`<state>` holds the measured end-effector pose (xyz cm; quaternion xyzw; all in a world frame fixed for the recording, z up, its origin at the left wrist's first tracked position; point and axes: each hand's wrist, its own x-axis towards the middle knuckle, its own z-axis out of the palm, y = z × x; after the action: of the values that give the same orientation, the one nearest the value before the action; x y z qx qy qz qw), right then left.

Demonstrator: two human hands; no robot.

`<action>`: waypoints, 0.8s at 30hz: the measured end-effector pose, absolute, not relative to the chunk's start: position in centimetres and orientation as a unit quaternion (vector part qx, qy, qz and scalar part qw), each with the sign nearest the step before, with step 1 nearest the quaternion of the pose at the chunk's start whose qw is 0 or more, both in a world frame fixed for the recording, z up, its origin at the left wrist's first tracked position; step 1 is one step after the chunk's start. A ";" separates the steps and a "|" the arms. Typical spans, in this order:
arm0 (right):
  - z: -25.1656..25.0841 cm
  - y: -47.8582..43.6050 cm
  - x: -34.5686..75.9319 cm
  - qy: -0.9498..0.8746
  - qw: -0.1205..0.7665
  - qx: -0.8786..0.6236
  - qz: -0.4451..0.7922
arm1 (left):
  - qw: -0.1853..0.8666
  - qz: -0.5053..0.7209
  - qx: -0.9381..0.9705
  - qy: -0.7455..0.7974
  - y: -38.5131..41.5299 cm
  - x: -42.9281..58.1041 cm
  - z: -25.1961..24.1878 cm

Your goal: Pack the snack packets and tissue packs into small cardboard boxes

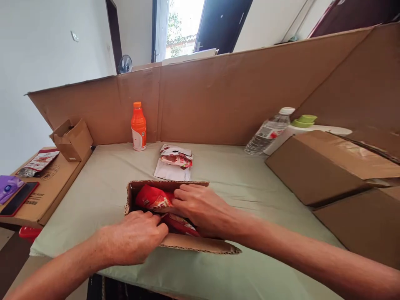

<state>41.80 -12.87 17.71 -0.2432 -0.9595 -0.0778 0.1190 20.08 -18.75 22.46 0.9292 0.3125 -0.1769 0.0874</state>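
Observation:
An open cardboard box (200, 243) stands on the cloth-covered table in front of me, with shiny red food packets (153, 197) inside it. My right hand (200, 208) reaches in over the box, its fingers bent around the upper red packet. Over the near left edge of the box, my left hand (140, 235) is closed with fingers curled inward beside the packets; its fingertips are partly hidden, so what it grips is unclear. Another red packet (181, 225) lies lower in the box, between the hands. Just behind the box are several flat printed pouches (175, 160).
An orange drink bottle (138, 127) stands at the back; a clear water bottle (267, 132) leans at the right near closed cartons (325, 166). At left lie a small open box (71, 139), a phone (19, 199) and a purple pack (9, 188). A cardboard screen (218, 100) borders the table.

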 end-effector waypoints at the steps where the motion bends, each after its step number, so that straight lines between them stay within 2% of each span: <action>1: 17.6 -12.6 41.1 -0.965 0.062 -0.249 -0.047 | 0.089 -0.176 0.929 0.312 -18.7 20.1 22.5; 5: 17.4 -11.1 38.1 -0.963 -0.086 -0.252 0.034 | 0.100 -0.173 0.927 0.318 -18.6 20.1 22.3; 8: 17.8 -10.7 38.1 -0.959 -0.103 -0.256 0.065 | 0.078 -0.135 0.931 0.330 -19.3 19.9 22.1; 10: 18.4 -11.1 39.8 -0.966 -0.033 -0.244 0.083 | 0.049 -0.047 0.942 0.329 -20.3 19.2 21.9; 14: 19.0 -13.4 45.4 -0.926 0.240 -0.282 0.072 | -0.036 0.214 0.915 0.341 -22.8 16.1 20.8; 16: 18.8 -14.6 47.8 -0.879 0.332 -0.338 0.048 | -0.056 0.305 0.866 0.391 -23.6 14.4 19.4; 18: 18.4 -15.4 48.9 -0.841 0.370 -0.393 0.044 | -0.042 0.355 0.824 0.439 -23.8 13.4 17.5; 24: 16.6 -13.4 47.4 -0.800 0.370 -0.457 0.120 | 0.000 0.436 0.774 0.459 -22.4 15.1 13.7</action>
<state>47.39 -13.39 16.61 -0.4570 -0.8000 0.1196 0.3699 15.06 -22.39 13.71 0.7741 0.4591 0.4359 -0.0001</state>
